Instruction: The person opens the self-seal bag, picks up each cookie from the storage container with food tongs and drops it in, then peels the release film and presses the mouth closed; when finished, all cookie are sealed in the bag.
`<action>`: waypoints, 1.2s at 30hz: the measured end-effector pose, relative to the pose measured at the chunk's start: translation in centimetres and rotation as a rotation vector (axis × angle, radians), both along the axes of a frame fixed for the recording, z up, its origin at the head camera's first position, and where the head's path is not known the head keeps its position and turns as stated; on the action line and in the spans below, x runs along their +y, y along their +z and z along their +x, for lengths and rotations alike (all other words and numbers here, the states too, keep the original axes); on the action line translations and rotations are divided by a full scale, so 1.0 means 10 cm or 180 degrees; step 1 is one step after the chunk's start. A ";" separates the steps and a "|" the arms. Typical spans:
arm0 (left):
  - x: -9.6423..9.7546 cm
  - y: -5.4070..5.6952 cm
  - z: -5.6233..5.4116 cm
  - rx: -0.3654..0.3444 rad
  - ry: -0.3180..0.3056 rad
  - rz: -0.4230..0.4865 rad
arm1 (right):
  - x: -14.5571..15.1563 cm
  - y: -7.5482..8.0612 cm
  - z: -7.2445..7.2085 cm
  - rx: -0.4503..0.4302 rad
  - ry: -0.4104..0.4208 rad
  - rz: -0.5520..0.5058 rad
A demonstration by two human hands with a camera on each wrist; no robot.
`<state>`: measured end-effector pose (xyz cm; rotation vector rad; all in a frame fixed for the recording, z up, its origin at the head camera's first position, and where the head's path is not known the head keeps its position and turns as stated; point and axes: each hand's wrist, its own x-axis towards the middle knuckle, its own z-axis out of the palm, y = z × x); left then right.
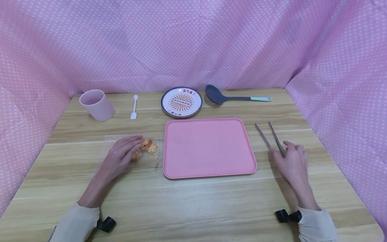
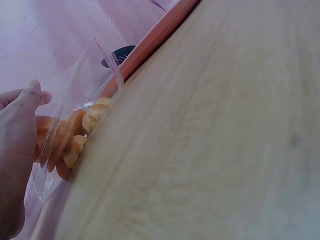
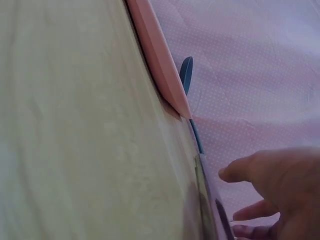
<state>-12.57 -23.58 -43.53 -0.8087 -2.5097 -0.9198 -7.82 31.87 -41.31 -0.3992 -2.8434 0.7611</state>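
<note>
My left hand (image 1: 122,155) lies over a clear plastic bag (image 1: 155,159) of cookies (image 1: 152,148), its fingers reaching across the near cookies and covering part of them. Seen from the left wrist, the thumb and fingers are right at the bag film, beside several golden cookies (image 2: 75,147). Metal tongs (image 1: 275,137) lie with their arms spread and tips pointing away, right of the pink tray. Over their near end is my right hand (image 1: 291,163), thumb and fingers apart; it hides that end. The right wrist view has the thumb above the tongs (image 3: 220,220), with a gap between.
Between the hands sits a pink tray (image 1: 209,148). Behind it are a patterned plate (image 1: 181,102) and a dark slotted spoon (image 1: 215,94) with a mint handle end. A pink cup (image 1: 98,106) and a small white spoon (image 1: 134,107) stand at the back left.
</note>
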 end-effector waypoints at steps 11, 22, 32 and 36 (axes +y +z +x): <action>0.00 -0.03 -0.01 -0.0011 -0.0024 0.0003 | -0.58 0.16 0.01 0.0745 0.0816 -0.0281; 0.01 -0.03 -0.01 0.0047 -0.0041 0.0016 | -1.71 0.21 0.08 0.0403 0.2192 -0.1235; 0.00 -0.02 -0.03 0.0083 -0.0064 0.0008 | -2.53 0.18 0.09 -0.0534 0.2734 -0.2350; -0.01 -0.01 -0.02 0.0059 -0.0051 0.0012 | -2.78 0.14 0.06 -0.0776 0.2748 -0.2670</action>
